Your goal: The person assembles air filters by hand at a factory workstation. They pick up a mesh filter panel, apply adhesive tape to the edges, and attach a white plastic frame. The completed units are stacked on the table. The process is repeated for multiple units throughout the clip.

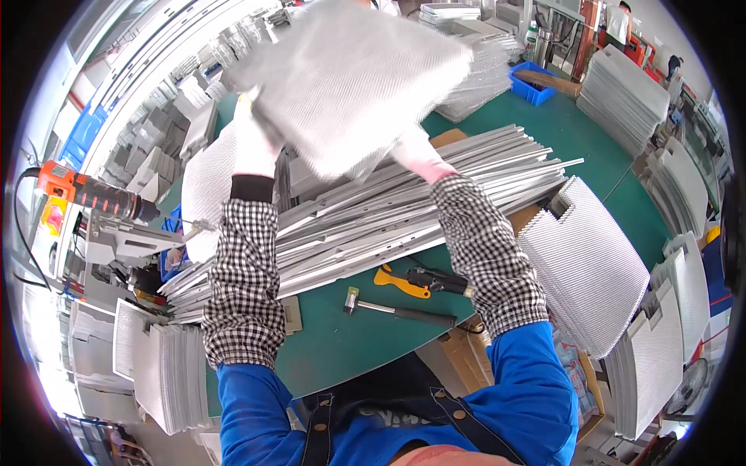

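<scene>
surface: green, crowded; a heap of long grey metal strips runs left to right across the middle.
mesh panel: held up in the air over the far side of the strips, tilted, blurred by motion.
panel look: pale silver-grey, roughly square, fine woven or expanded texture, edges appear folded.
panel handling: judged light for its size, fairly stiff but a thin sheet that could flex or dent; edges probably sharp, hence gloves. Best held at two opposite edges, as it is.
left hand: white glove, grip closed over the panel's near-left edge.
right hand: pinkish-white glove, under the panel's near-right edge; fingers hidden, can't tell how tightly.
hammer: near, on the surface, untouched.
</scene>
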Demonstrator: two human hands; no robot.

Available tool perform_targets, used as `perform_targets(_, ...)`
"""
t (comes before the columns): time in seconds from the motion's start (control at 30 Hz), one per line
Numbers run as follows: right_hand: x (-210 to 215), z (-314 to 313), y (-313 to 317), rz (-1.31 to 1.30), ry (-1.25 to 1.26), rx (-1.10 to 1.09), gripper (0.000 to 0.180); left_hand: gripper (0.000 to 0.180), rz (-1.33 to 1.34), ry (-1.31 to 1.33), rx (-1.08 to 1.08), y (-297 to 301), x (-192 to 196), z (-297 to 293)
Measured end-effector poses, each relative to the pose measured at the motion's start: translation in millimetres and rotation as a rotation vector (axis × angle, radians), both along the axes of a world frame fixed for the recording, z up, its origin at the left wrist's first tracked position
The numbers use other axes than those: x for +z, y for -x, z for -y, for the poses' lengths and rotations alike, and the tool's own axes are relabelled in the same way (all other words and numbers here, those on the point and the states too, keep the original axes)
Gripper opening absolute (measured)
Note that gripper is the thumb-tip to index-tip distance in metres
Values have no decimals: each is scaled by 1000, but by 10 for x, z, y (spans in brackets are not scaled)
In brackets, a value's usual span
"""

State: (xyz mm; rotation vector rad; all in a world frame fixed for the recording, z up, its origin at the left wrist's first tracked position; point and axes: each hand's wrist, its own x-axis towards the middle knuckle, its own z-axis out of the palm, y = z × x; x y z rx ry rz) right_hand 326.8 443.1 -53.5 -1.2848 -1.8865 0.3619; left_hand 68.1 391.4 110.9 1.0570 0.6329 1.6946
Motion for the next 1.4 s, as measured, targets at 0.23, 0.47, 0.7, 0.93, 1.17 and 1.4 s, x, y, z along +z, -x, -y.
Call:
perform_targets(0.23,744,433,-986,-1519,653,623,85,32,-365,-7,263,487,-441,-92)
perform_targets(0.47,442,266,-1012,-782,464,395,100,35,-596,326,73,378,-491,-121)
perform_targets(0.7,212,124,-514,-95,376,-116,97,64,-761,133,508,385,-775,-290)
perform_targets(0.93,399,60,-284,444,318,-329,87,52,-1040,-277,342,155,-828,1738)
perform_targets(1.17,555,299,186,711,35,-513,80,46,-1331,190,276,993,-890,3717)
perform_targets(1.4,1160,623,-157,-997,236,46,57,37,-1356,405,653,2248,-701,4952)
